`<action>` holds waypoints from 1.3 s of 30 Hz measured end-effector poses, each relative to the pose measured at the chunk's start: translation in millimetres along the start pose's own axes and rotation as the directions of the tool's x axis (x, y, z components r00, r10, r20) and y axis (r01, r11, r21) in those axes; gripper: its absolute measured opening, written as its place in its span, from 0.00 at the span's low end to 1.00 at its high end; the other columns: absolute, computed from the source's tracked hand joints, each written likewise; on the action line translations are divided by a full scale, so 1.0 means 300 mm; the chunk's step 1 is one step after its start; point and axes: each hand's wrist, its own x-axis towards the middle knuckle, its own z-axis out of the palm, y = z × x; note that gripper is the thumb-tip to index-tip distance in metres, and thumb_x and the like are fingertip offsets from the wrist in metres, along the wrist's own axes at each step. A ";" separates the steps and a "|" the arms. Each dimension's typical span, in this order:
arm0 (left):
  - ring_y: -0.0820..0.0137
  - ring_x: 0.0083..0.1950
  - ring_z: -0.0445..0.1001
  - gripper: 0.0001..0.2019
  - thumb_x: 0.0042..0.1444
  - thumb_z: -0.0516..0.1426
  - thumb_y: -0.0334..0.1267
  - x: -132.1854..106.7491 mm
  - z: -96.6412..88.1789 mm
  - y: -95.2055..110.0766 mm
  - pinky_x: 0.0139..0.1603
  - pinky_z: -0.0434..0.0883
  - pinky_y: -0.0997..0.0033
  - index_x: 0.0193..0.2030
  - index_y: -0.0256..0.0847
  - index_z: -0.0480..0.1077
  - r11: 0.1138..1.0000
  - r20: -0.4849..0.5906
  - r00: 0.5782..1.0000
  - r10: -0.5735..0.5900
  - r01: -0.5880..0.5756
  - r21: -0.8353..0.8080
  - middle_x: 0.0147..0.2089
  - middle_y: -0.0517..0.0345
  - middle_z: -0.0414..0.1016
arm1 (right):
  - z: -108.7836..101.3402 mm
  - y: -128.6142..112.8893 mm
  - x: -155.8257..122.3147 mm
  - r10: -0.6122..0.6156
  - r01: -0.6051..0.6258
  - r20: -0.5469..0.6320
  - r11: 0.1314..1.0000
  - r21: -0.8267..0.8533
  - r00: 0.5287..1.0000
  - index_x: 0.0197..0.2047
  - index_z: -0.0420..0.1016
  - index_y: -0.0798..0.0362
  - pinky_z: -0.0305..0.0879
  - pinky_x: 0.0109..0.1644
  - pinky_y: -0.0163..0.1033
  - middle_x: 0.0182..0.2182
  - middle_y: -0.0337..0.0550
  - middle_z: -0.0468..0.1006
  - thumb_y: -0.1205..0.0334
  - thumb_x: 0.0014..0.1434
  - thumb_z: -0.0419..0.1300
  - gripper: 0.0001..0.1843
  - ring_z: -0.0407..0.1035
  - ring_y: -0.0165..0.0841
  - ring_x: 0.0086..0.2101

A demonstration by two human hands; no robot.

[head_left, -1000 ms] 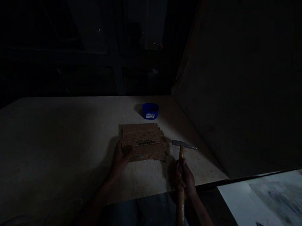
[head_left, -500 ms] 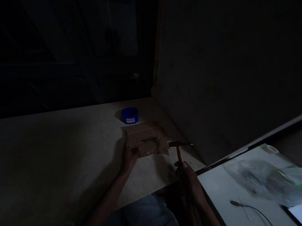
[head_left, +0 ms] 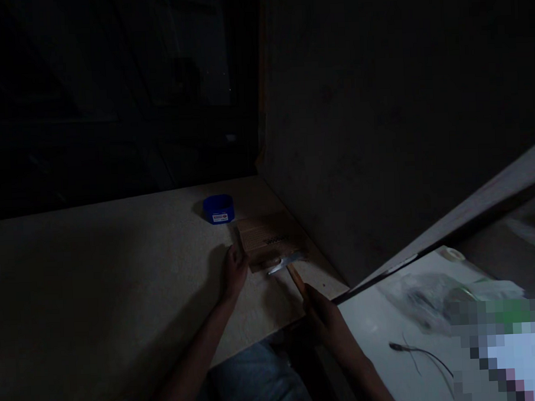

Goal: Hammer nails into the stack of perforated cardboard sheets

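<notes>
Pale table (head_left: pixel 120 278), blue tub (head_left: pixel 219 217) sitting toward the back, cardboard (head_left: pixel 256 236) just in front and to the right of it, can't tell if it's flat. White table (head_left: pixel 365 321) on the right's got a clear bag (head_left: pixel 420 297) and dark cable (head_left: pixel 397 347).

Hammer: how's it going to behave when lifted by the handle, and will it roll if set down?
Probably head-heavy: the hammer has a metal-looking head across one end of a slim wooden handle. Likely stiff, since the visible handle looks straight. Set down, it seems unlikely to roll far, as the head sits crosswise.
</notes>
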 end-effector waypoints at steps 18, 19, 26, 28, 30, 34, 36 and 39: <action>0.60 0.45 0.75 0.14 0.51 0.53 0.43 -0.063 -0.494 -0.076 0.52 0.72 0.54 0.41 0.39 0.69 0.983 -0.436 0.896 0.085 -0.005 0.183 0.43 0.49 0.74 | 0.511 -0.328 0.315 -0.133 0.257 0.337 0.898 -0.356 0.932 0.48 0.73 0.62 0.63 0.38 0.36 0.42 0.61 0.81 0.76 0.55 0.55 0.16 0.76 0.40 0.38; 0.60 0.45 0.75 0.14 0.51 0.52 0.43 -0.062 -0.489 -0.075 0.51 0.72 0.54 0.41 0.39 0.69 0.981 -0.433 0.897 0.086 -0.001 0.192 0.42 0.49 0.75 | 0.524 -0.335 0.321 -0.129 0.252 0.328 0.896 -0.367 0.936 0.48 0.73 0.63 0.63 0.37 0.36 0.41 0.62 0.81 0.76 0.55 0.56 0.16 0.76 0.40 0.38; 0.62 0.43 0.75 0.14 0.51 0.52 0.40 -0.059 -0.483 -0.096 0.50 0.72 0.57 0.42 0.40 0.71 0.973 -0.409 0.909 0.083 0.015 0.231 0.42 0.51 0.75 | 0.579 -0.356 0.340 -0.104 0.210 0.253 0.872 -0.441 0.962 0.48 0.73 0.64 0.67 0.40 0.35 0.42 0.59 0.82 0.75 0.57 0.56 0.15 0.78 0.41 0.41; 0.62 0.43 0.75 0.13 0.51 0.52 0.40 -0.058 -0.486 -0.103 0.50 0.72 0.58 0.42 0.40 0.71 0.969 -0.413 0.907 0.088 0.018 0.247 0.41 0.51 0.76 | 0.590 -0.353 0.353 -0.069 0.189 0.264 0.865 -0.464 0.962 0.48 0.73 0.65 0.69 0.40 0.35 0.42 0.61 0.82 0.74 0.55 0.59 0.16 0.78 0.42 0.41; 0.62 0.43 0.75 0.13 0.50 0.52 0.39 -0.057 -0.485 -0.103 0.50 0.72 0.59 0.41 0.39 0.72 0.965 -0.413 0.906 0.092 0.021 0.262 0.41 0.50 0.77 | 0.599 -0.348 0.365 -0.040 0.170 0.270 0.861 -0.479 0.962 0.49 0.74 0.65 0.70 0.40 0.36 0.42 0.63 0.82 0.74 0.55 0.60 0.17 0.79 0.43 0.41; 0.61 0.43 0.76 0.13 0.50 0.51 0.38 -0.057 -0.478 -0.089 0.50 0.72 0.59 0.38 0.39 0.72 0.952 -0.424 0.899 0.110 0.027 0.306 0.41 0.49 0.78 | 0.608 -0.340 0.376 0.007 0.128 0.256 0.852 -0.508 0.967 0.50 0.74 0.65 0.71 0.41 0.37 0.43 0.65 0.81 0.74 0.58 0.56 0.17 0.79 0.43 0.41; 0.61 0.43 0.76 0.12 0.50 0.51 0.38 -0.056 -0.474 -0.083 0.49 0.72 0.59 0.38 0.39 0.72 0.947 -0.416 0.902 0.116 0.025 0.320 0.40 0.49 0.78 | 0.604 -0.339 0.374 0.022 0.113 0.247 0.848 -0.518 0.969 0.52 0.74 0.65 0.71 0.41 0.37 0.45 0.65 0.80 0.74 0.60 0.54 0.18 0.78 0.42 0.41; 0.61 0.43 0.76 0.12 0.50 0.51 0.38 -0.055 -0.471 -0.079 0.48 0.72 0.59 0.38 0.39 0.73 0.941 -0.398 0.911 0.108 0.035 0.335 0.40 0.49 0.78 | 0.591 -0.341 0.369 0.026 0.105 0.234 0.843 -0.528 0.972 0.55 0.73 0.62 0.71 0.43 0.37 0.49 0.65 0.77 0.75 0.61 0.53 0.20 0.77 0.40 0.42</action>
